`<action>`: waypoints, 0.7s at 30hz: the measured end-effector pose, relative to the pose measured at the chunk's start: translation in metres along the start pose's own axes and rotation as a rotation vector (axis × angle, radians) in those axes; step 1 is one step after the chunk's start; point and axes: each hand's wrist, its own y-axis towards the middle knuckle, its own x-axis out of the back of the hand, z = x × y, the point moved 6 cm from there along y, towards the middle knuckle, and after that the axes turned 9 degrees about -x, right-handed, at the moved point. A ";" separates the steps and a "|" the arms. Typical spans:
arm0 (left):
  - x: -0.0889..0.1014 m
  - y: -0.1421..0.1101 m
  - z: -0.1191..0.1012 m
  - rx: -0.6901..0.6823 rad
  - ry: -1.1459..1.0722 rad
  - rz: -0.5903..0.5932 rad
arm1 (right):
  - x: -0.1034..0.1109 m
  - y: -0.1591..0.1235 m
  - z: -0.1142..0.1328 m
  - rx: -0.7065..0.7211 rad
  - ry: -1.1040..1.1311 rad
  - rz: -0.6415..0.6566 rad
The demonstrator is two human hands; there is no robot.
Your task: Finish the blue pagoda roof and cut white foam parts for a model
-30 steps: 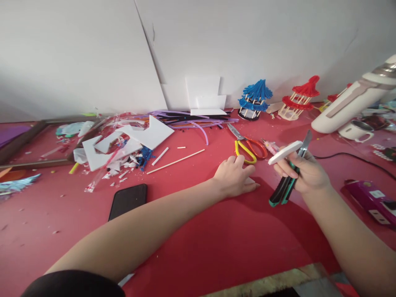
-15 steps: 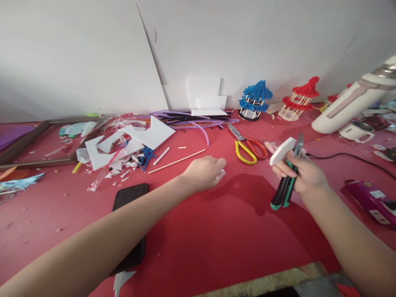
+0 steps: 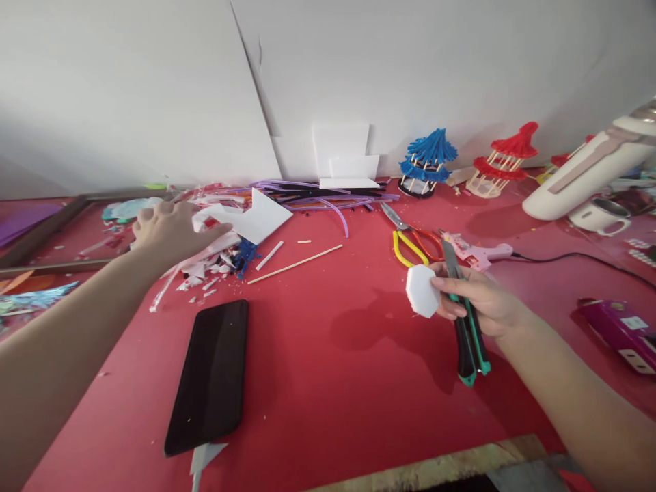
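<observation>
- Fingers of the right hand [image 3: 479,304] curl around two things at once: a white foam octagon [image 3: 423,290], pinched at its right edge, and a black-and-teal utility knife [image 3: 464,321] lying along the palm with its blade pointing far and its butt pointing near.
- Octagon and knife hang just above the red table [image 3: 333,383], right of centre, near the yellow-and-orange scissors [image 3: 410,239] and the pink glue gun [image 3: 476,251].
- Left hand [image 3: 171,229] reaches far left, fingers loosely spread and resting on the heap of white foam offcuts [image 3: 251,219]; whether it pinches a piece cannot be told.
- Black phone [image 3: 212,372] lies flat, screen up, near and right of the left forearm.
- Thin wooden stick [image 3: 294,264] lies between the offcuts and the scissors.
- Purple tubing [image 3: 328,199] runs along the far edge by the wall.
- Blue model pavilion [image 3: 426,160] and red model pavilion [image 3: 505,164] stand at the far right, side by side.
</observation>
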 end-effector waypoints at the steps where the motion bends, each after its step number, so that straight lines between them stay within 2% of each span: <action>1: 0.000 0.000 0.000 0.032 0.075 -0.047 | 0.002 0.000 0.001 0.005 0.008 -0.002; 3: -0.008 0.001 -0.015 0.027 0.237 -0.112 | 0.006 0.001 0.004 0.020 0.027 -0.010; 5: -0.031 0.004 -0.046 -0.041 0.283 -0.087 | 0.010 0.003 0.006 0.043 0.046 -0.020; 6: -0.049 0.006 -0.065 -0.099 0.270 -0.022 | 0.011 0.003 0.008 0.057 0.056 -0.026; 10: -0.135 -0.001 -0.145 -0.351 0.089 0.363 | 0.015 0.004 0.014 0.127 0.102 -0.053; 13: -0.182 -0.012 -0.188 -0.439 -0.019 0.532 | 0.017 0.003 0.018 0.160 0.127 -0.073; 16: -0.206 -0.012 -0.208 -0.434 -0.036 0.577 | 0.017 0.001 0.020 0.168 0.136 -0.078; 21: -0.218 -0.003 -0.218 -0.418 0.026 0.595 | 0.011 -0.001 0.021 0.152 0.139 -0.058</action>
